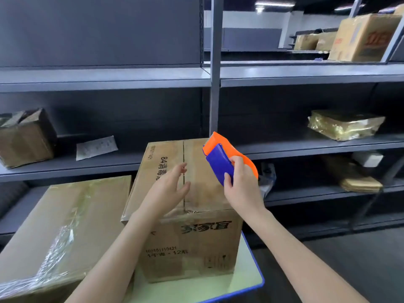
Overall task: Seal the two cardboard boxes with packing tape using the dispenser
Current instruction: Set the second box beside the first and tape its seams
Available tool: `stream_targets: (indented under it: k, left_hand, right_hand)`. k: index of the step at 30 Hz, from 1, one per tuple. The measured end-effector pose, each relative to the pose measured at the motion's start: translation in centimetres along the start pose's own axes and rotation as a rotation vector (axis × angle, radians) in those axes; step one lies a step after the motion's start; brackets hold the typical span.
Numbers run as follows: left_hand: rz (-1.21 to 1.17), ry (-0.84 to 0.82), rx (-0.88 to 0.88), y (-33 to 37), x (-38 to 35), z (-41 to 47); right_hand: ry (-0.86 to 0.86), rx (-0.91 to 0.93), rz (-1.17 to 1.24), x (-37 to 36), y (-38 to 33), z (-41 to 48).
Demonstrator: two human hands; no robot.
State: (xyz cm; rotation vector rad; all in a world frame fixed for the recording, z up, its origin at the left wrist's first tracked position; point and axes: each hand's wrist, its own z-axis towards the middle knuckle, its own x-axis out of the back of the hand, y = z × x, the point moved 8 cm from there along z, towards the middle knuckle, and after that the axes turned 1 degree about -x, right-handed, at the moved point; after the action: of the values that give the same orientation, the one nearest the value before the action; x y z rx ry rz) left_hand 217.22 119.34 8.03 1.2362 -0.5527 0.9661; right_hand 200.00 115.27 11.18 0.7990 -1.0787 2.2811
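Observation:
A brown cardboard box (192,243) with printed black characters stands in the middle on a pale green table, its top flaps closed along a centre seam. A second, flatter cardboard box (65,215) lies to its left with clear tape across its top. My right hand (242,184) grips an orange and blue tape dispenser (220,158) above the right part of the middle box's top. Fingers spread, my left hand (170,186) hovers over the top seam and holds nothing.
The green table (247,278) has a blue edge at the right. Grey metal shelves (306,73) run behind, holding a small open box (24,138), a paper sheet (96,147), wrapped gold parcels (345,124) and more cartons at the upper right (363,38).

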Motion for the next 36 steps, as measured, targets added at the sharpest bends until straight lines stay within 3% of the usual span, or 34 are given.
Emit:
stream_targets:
  k: [7, 16, 22, 30, 36]
  left_hand:
    - [0.156, -0.156, 0.262, -8.1, 2.2, -3.5]
    - [0.327, -0.125, 0.129, -7.8, 2.3, -4.6]
    - [0.354, -0.117, 0.108, -7.5, 2.5, -4.9]
    - [0.434, -0.053, 0.054, -6.0, 2.9, -6.3]
    - [0.492, -0.007, -0.111, -3.9, 2.2, -8.3]
  right_hand:
    - [-0.201, 0.189, -0.238, -6.9, -5.9, 0.6]
    - [0.066, 0.25, -0.305, -8.4, -7.9, -2.7]
    - [-0.098, 0.235, -0.191, -11.2, -8.8, -6.3]
    - [-0.151, 0.258, -0.094, -11.0, -6.9, -7.0]
    - [-0.132, 0.298, 0.1, -8.6, -4.8, -7.2]
